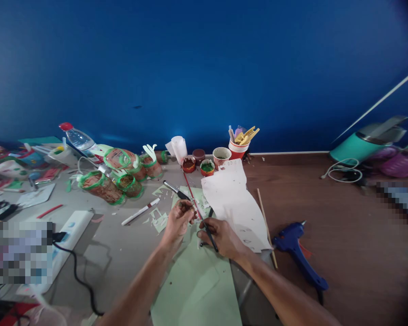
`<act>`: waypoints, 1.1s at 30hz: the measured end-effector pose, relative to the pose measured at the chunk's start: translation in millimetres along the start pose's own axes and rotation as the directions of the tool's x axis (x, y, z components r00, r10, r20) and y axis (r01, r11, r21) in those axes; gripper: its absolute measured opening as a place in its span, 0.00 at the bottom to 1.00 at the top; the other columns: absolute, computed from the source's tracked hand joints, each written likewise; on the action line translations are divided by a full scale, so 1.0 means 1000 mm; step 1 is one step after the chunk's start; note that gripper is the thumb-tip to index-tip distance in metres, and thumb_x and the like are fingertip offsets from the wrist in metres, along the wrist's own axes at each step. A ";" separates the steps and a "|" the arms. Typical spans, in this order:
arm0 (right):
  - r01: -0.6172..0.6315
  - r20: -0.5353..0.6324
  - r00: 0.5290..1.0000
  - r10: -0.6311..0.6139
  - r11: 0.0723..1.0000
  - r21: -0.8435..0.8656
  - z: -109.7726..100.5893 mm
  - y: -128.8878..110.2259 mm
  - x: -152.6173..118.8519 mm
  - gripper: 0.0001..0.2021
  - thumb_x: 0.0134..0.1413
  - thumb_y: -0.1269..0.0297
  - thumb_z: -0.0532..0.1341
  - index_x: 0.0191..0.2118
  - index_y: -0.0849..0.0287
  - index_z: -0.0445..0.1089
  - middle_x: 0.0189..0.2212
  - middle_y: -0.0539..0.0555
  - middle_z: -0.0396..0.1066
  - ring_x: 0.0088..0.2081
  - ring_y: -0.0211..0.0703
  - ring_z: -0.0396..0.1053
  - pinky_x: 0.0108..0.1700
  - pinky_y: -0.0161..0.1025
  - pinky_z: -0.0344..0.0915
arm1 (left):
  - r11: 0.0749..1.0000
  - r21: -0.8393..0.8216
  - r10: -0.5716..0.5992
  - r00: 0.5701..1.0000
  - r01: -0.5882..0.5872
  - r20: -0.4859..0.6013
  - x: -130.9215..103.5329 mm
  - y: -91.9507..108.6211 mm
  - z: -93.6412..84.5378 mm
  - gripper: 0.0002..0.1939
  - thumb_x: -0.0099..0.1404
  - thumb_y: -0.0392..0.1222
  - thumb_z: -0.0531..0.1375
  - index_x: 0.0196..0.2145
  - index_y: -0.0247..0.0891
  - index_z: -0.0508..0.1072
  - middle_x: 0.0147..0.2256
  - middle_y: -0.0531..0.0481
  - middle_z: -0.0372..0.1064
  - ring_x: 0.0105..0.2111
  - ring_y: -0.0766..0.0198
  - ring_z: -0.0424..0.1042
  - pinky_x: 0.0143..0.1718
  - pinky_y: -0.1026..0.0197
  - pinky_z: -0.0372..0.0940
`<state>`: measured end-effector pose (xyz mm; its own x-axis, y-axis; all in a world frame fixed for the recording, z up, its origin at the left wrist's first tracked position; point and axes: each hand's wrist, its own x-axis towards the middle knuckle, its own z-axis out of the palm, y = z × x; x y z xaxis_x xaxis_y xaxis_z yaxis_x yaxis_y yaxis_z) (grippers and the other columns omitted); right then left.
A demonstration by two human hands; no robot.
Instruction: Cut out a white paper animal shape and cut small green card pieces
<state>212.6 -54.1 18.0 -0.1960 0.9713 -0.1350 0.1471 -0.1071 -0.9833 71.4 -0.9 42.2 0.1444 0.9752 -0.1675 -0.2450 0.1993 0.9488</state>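
Observation:
My right hand (pixel 221 235) is closed around a slim tool with a black handle (pixel 211 237). A thin red rod (pixel 190 190) lines up with its tip; whether they are one piece I cannot tell. My left hand (pixel 181 219) is pinched just left of the tool, and whatever is between its fingertips is too small to make out. Under both hands lies a pale green sheet (pixel 197 290). Cut scraps (pixel 159 219) are scattered beside it. A silver-and-black cutter-like tool (pixel 176 189) lies behind my left hand, with a white marker (pixel 141 211) to its left.
White paper (pixel 238 203) and a wooden stick (pixel 267 228) lie right of my hands, before a blue glue gun (pixel 301 253). Paint cups (pixel 207 167) stand behind. Green-and-brown painted containers (pixel 102 188), a bottle (pixel 80 140) and a power strip (pixel 71 240) occupy the left.

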 end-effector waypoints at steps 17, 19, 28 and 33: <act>-0.022 -0.016 1.000 0.022 1.000 -0.005 0.001 0.005 0.001 0.11 0.49 0.59 0.63 0.35 0.62 0.68 0.19 0.44 0.57 0.21 0.31 0.53 0.22 0.31 0.51 | 1.000 0.016 -0.020 1.000 0.020 0.022 -0.003 0.001 0.004 0.12 0.48 0.37 0.64 0.30 0.37 0.65 0.20 0.57 0.64 0.20 0.71 0.61 0.22 0.68 0.54; -0.026 -0.023 0.999 0.025 1.000 -0.013 0.001 0.004 0.000 0.11 0.49 0.59 0.63 0.35 0.61 0.69 0.18 0.44 0.57 0.21 0.31 0.53 0.22 0.31 0.50 | 1.000 0.009 -0.023 0.999 0.023 0.023 -0.004 0.003 0.005 0.12 0.48 0.37 0.64 0.30 0.37 0.65 0.20 0.57 0.63 0.20 0.71 0.62 0.22 0.68 0.54; -0.026 -0.032 0.999 0.025 1.000 -0.011 0.003 0.000 0.000 0.12 0.48 0.59 0.64 0.35 0.62 0.69 0.18 0.44 0.57 0.21 0.32 0.54 0.22 0.31 0.52 | 1.000 -0.003 -0.027 0.999 0.027 0.020 -0.004 0.002 0.006 0.12 0.47 0.39 0.65 0.29 0.37 0.66 0.21 0.57 0.64 0.19 0.71 0.62 0.21 0.68 0.54; -0.034 -0.013 0.999 0.034 0.999 0.010 0.003 0.003 0.000 0.12 0.48 0.60 0.64 0.36 0.62 0.68 0.19 0.44 0.58 0.22 0.32 0.55 0.23 0.30 0.53 | 0.999 0.002 -0.042 0.999 0.042 0.018 -0.006 0.003 0.006 0.12 0.48 0.38 0.64 0.30 0.37 0.66 0.20 0.57 0.64 0.20 0.71 0.61 0.22 0.68 0.54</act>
<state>210.4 -54.6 15.0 -0.1778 0.9699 -0.1666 0.1436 -0.1420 -0.9794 75.5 -6.6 47.4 0.1723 0.9639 -0.2028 -0.2371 0.2404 0.9413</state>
